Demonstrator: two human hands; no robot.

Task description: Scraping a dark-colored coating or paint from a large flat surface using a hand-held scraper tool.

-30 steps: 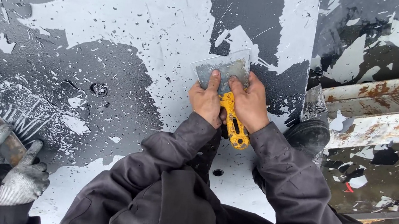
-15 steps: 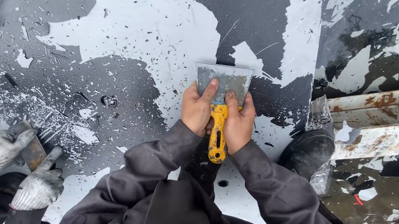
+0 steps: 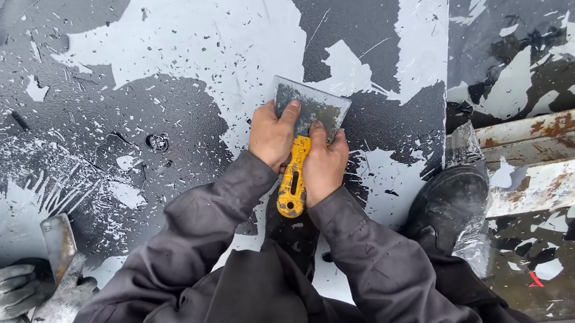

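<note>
Together, the left hand (image 3: 272,135) and right hand (image 3: 324,165) press a scraper (image 3: 305,123) flat on the dark painted floor (image 3: 368,15), fingers clamped on its blade and yellow handle, near the floor's right edge beside a boot (image 3: 446,206). Someone's gloved hands (image 3: 21,293) work at the lower left corner.

I see no packages, labels, signs or screens anywhere around my hands.
</note>
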